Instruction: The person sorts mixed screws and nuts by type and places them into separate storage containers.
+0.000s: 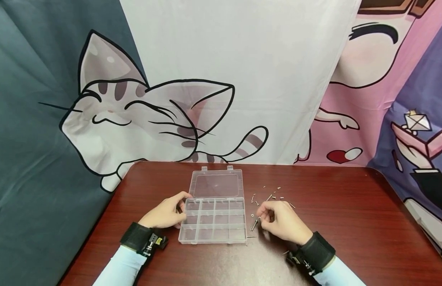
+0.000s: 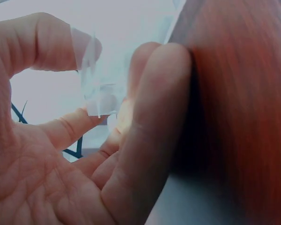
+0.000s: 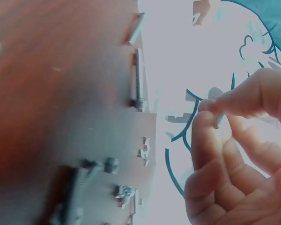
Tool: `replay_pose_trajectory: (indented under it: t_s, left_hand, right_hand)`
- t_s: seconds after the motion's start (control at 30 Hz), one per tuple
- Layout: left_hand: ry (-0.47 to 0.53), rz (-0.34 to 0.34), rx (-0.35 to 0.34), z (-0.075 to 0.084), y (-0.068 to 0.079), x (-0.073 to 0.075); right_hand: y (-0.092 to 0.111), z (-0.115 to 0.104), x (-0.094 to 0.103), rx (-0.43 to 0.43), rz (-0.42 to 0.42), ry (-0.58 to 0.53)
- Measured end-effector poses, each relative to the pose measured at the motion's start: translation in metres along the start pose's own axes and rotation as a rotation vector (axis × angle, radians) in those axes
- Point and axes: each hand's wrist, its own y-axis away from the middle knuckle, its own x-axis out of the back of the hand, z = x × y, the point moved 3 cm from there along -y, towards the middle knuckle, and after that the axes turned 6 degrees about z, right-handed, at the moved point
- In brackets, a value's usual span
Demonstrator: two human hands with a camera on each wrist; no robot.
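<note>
A clear plastic compartment box (image 1: 213, 241) lies on the table with its lid (image 1: 216, 184) laid back at the far side. My left hand (image 1: 165, 211) grips the box's left side, and the left wrist view shows the thumb and fingers about its clear wall (image 2: 90, 93). To the right of the box, my right hand (image 1: 284, 222) is raised a little over the table. Between thumb and fingertip it pinches a small screw (image 3: 219, 120), only the thin metal end of which shows. Loose screws (image 1: 254, 225) and other small metal pieces lie around that hand.
A reddish-brown wooden table (image 1: 149, 178) carries everything. Several small fasteners (image 1: 273, 197) are scattered behind the right hand, and a thin screw (image 1: 251, 236) lies by the box's near right corner. A printed cloth (image 1: 242, 51) hangs behind the table.
</note>
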Motion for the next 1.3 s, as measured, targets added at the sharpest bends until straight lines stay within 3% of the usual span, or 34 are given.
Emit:
replay_pose_trajectory:
  t_s: [0.4, 0.63, 0.93, 1.3]
  left_hand:
    - [-0.006, -0.02, -0.063, 0.002, -0.007, -0.011]
    - [0.013, -0.028, -0.053, 0.002, -0.007, -0.01]
    - [0.079, -0.046, -0.027, -0.005, -0.006, -0.009]
    - [0.125, -0.053, -0.017, -0.006, -0.006, -0.008]
  right_hand:
    - [-0.042, -0.006, -0.008, 0.077, -0.027, -0.002]
    - [-0.06, -0.011, -0.021, 0.08, -0.061, 0.017]
    - [-0.072, -0.016, -0.031, 0.133, -0.055, 0.088]
    - [-0.073, -0.023, -0.033, 0.164, -0.076, 0.147]
